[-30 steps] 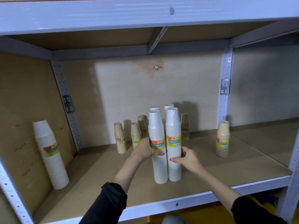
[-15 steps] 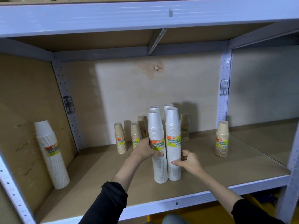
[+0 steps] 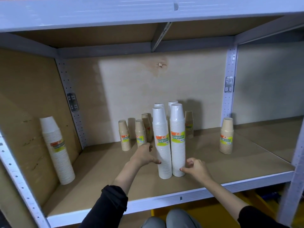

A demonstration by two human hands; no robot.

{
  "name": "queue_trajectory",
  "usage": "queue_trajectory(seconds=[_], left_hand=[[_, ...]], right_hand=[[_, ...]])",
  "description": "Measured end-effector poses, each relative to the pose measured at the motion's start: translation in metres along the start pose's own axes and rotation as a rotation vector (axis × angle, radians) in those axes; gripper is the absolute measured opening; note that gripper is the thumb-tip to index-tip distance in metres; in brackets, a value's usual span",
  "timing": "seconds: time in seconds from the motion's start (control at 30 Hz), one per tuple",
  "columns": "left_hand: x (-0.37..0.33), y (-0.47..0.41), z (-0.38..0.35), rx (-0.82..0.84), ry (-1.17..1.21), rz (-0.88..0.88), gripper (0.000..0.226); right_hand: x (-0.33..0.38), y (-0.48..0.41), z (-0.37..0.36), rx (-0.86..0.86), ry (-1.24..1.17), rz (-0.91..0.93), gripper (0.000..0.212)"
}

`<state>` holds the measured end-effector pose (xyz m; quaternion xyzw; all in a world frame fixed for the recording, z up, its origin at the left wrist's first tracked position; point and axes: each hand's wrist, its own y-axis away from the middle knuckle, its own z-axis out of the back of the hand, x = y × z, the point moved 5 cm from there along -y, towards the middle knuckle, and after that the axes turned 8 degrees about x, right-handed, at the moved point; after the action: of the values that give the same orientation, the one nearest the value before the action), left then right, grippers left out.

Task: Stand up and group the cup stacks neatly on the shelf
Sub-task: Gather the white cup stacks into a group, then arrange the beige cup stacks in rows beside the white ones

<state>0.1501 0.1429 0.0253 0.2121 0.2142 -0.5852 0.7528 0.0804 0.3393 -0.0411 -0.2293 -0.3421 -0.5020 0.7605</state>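
Note:
Two tall white cup stacks stand side by side near the middle of the shelf board [image 3: 102, 176]. My left hand [image 3: 144, 156] wraps the left front stack [image 3: 162, 145] low down, thumb on its front. The thumb and curled fingers of my right hand [image 3: 196, 167] rest against the base of the right front stack [image 3: 177, 142]. Two more white stacks [image 3: 172, 103] stand directly behind them, mostly hidden. Short tan cup stacks stand upright at the back left [image 3: 125, 137] [image 3: 140, 134], behind the white ones [image 3: 189, 124], and apart at the right [image 3: 227, 135].
A tall white cup stack [image 3: 57, 148] leans against the left side wall. The upper shelf beam [image 3: 148, 12] hangs overhead. A grey upright post [image 3: 297, 162] stands at the front right and another post [image 3: 229, 96] at the back right.
Both hands have slid down the two front white stacks, from label height to near their bases. The stacks stay upright in the same spot.

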Motion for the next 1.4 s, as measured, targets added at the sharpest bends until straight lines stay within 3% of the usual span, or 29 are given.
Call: queue_trajectory(seconds=[0.1, 0.37, 0.6, 1.1, 1.3, 1.4], left_hand=[[0.017, 0.006, -0.003, 0.024, -0.029, 0.045, 0.076], [0.087, 0.031, -0.003, -0.035, -0.086, 0.212, 0.042], [0.14, 0.071, 0.02, -0.176, -0.167, 0.344, 0.039], [0.221, 0.115, 0.055, -0.236, -0.236, 0.507, 0.035], [0.241, 0.112, 0.056, -0.196, -0.202, 0.527, 0.036], [0.248, 0.11, 0.052, -0.173, -0.198, 0.521, 0.036]], right_hand=[[-0.002, 0.007, -0.007, 0.012, 0.055, -0.01, 0.045], [0.025, 0.021, -0.045, 0.065, 0.067, 0.108, 0.016], [0.087, 0.019, -0.107, 0.196, 0.045, 0.222, 0.034], [0.238, -0.012, -0.202, 0.323, -0.155, 0.446, 0.035], [0.333, -0.02, -0.21, 0.346, -0.185, 0.607, 0.053], [0.372, -0.029, -0.219, 0.381, -0.285, 0.583, 0.07]])
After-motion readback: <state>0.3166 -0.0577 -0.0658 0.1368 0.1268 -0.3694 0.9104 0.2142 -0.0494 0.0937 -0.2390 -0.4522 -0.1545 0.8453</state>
